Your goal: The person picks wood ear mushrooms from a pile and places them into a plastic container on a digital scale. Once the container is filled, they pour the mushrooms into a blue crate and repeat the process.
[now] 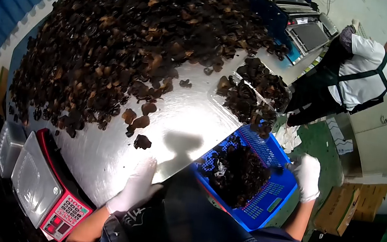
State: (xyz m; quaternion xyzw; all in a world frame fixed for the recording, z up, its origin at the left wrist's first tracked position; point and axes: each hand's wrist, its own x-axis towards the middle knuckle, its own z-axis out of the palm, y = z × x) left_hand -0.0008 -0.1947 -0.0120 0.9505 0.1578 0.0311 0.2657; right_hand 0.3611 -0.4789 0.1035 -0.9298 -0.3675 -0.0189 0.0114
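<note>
My left hand [136, 187], in a white glove, lies on the near edge of the metal table [102, 162] with its fingers stretched out and holds nothing. At the right rim of a blue plastic basket [269, 202] is my white-gloved right hand [306, 178]. Its fingers are curled closed, with a small dark blurred thing at the tips that I cannot make out. Dark, wrinkled pieces that look like dried wood ear fungus [240, 173] fill the basket's bottom. A huge heap of the same fungus [110, 43] covers the table's far part, with loose pieces at its edge.
Clear plastic trays of fungus [247, 99] stand on the table beyond the basket. A red scale [55, 190] is at the left, beside a clear container [10, 148]. Another person [356, 70] in a blue cap stands at right, near a machine [302, 32]. Cardboard boxes [338, 208] are at right.
</note>
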